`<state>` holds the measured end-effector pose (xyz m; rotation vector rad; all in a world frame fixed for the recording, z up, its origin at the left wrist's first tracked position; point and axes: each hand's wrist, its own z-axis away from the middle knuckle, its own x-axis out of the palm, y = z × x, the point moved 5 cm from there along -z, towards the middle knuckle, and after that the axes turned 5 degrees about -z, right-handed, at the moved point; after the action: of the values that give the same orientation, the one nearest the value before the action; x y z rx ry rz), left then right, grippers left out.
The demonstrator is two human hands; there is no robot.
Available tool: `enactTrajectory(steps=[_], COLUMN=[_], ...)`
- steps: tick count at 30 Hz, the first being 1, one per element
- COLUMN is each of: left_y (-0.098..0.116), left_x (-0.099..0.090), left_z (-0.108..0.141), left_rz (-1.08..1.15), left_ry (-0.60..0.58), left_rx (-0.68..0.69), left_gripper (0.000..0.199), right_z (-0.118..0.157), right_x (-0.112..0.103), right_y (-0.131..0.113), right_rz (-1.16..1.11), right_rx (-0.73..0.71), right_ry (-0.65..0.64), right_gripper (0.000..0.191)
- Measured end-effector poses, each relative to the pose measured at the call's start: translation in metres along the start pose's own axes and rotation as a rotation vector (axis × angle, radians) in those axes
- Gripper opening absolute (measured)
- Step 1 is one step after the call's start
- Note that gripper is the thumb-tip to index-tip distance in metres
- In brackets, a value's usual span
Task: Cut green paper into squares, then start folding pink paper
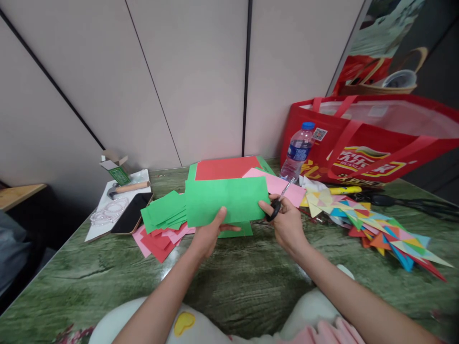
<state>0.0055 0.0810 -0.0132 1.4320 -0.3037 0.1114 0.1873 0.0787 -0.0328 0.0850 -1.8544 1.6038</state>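
Observation:
A sheet of green paper is held up over the table, roughly facing me. My left hand grips its lower edge, thumb in front and fingers behind. At its right edge, the thumb of my right hand also presses on the paper. That same hand holds scissors with black handles, their blades pointing up and away from the sheet. Left of the held paper lies a fan of smaller green pieces, over red and pink pieces. Behind it rest a red sheet and a pink sheet.
At left, a white board carries a hammer, beads, a small box and a phone. A water bottle and a red bag stand right. Folded colourful paper pieces lie in front.

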Motion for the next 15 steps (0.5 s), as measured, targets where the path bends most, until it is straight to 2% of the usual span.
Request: enactTrajectory(steps=[3, 6, 8, 10, 13, 15], left_y=[-0.001, 0.003, 0.009, 0.016, 0.022, 0.024], left_x=[-0.002, -0.01, -0.014, -0.014, -0.008, -0.005], left_z=[-0.005, -0.009, -0.01, -0.01, -0.008, -0.005], left_rz=[0.066, 0.198, 0.284, 0.338, 0.358, 0.353], left_ry=[0.007, 0.111, 0.162, 0.148, 0.089, 0.084], left_rx=[-0.022, -0.021, 0.026, 0.088, 0.132, 0.149], left_gripper=[0.039, 0.027, 0.02, 0.02, 0.025, 0.027], right_z=[-0.003, -0.004, 0.001, 0.015, 0.051, 0.075], right_x=[-0.002, -0.004, 0.003, 0.017, 0.046, 0.058], right_y=[0.002, 0.001, 0.0, 0.003, 0.013, 0.017], right_rz=[0.035, 0.031, 0.052, 0.102, 0.142, 0.147], right_rx=[-0.011, -0.018, 0.011, 0.114, 0.371, 0.492], right_ry=[-0.013, -0.001, -0.064, -0.239, -0.633, -0.811], right_gripper=[0.048, 0.049, 0.047, 0.042, 0.042, 0.043])
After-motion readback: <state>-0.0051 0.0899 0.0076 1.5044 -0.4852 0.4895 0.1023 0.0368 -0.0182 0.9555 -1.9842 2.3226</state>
